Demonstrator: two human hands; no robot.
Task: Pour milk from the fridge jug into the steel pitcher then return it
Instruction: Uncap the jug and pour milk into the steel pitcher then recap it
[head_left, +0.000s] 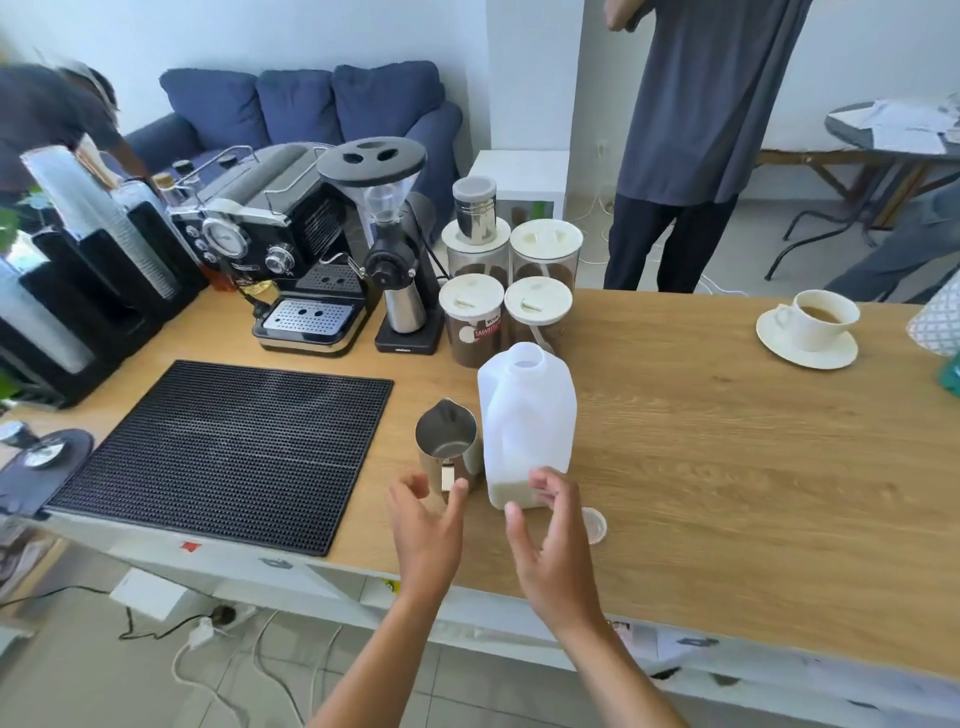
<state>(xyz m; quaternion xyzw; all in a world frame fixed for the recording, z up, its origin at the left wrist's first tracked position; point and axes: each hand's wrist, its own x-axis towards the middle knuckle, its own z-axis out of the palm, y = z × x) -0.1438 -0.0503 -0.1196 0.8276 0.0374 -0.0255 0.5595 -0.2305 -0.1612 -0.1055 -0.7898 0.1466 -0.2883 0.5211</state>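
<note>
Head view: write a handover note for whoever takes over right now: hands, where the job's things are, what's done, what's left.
Left hand: open, just short of the steel pitcher, not gripping.
Right hand: open, at the milk jug's base, holding nothing.
Things: jug upright on the counter, uncapped, a little milk at its bottom; pitcher beside it on the left; cap on the counter by the right hand.
Done: jug out and opened; milk in the pitcher, cannot tell.
Left: pour if needed, cap the jug, return it to the fridge.
</note>
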